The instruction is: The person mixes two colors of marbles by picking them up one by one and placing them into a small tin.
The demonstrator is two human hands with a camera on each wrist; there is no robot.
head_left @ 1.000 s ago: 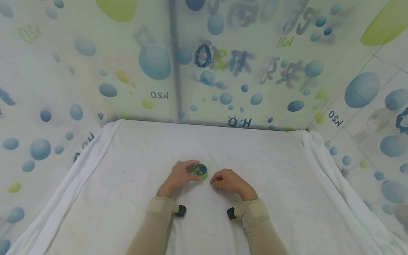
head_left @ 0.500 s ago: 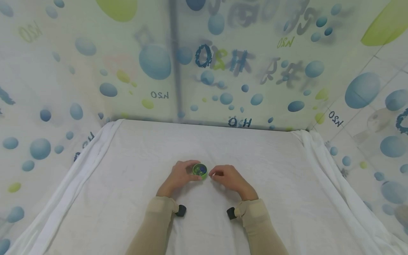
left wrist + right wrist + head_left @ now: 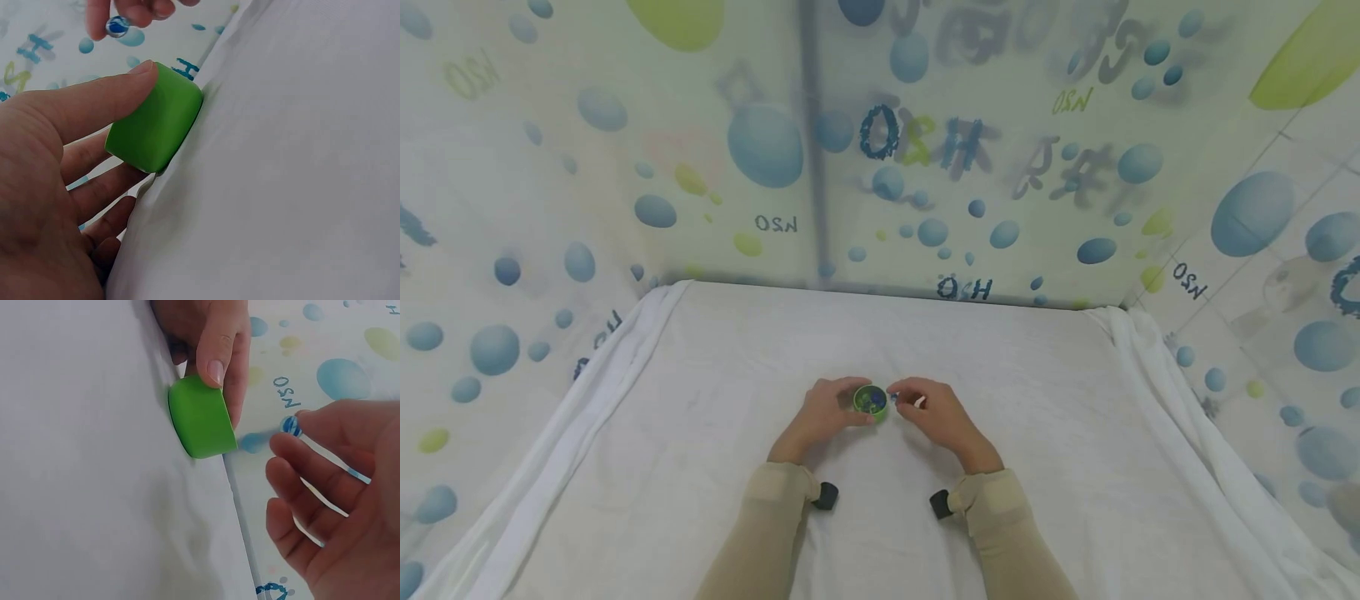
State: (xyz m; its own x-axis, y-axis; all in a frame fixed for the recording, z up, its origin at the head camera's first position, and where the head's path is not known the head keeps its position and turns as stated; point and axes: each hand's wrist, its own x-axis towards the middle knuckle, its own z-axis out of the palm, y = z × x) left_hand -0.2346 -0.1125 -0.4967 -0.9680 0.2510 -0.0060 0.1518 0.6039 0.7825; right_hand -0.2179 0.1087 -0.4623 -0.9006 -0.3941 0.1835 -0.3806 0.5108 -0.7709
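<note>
A small green cup (image 3: pixel 870 402) stands on the white cloth, its mouth facing up. Blue and greenish contents show inside it, too small to make out singly. My left hand (image 3: pixel 827 410) grips the cup from the left, with the thumb on the near side and fingers behind. Just right of the cup's rim, my right hand (image 3: pixel 936 408) pinches a clear glass marble (image 3: pixel 290 426) with a blue swirl between thumb and index finger. In the left wrist view the marble (image 3: pixel 117 27) is apart from the cup. The other right fingers are loosely bent.
White cloth (image 3: pixel 880 342) covers the table, bunched into folds (image 3: pixel 1172 417) along both sides. A curtain (image 3: pixel 700 208) printed with blue and green dots hangs behind and at the sides. Black wrist cameras (image 3: pixel 825 497) sit on both beige sleeves.
My right hand has risen from beside the cup and moved slightly forward to its rim, the marble now visible at its fingertips. The left hand and cup have stayed put.
</note>
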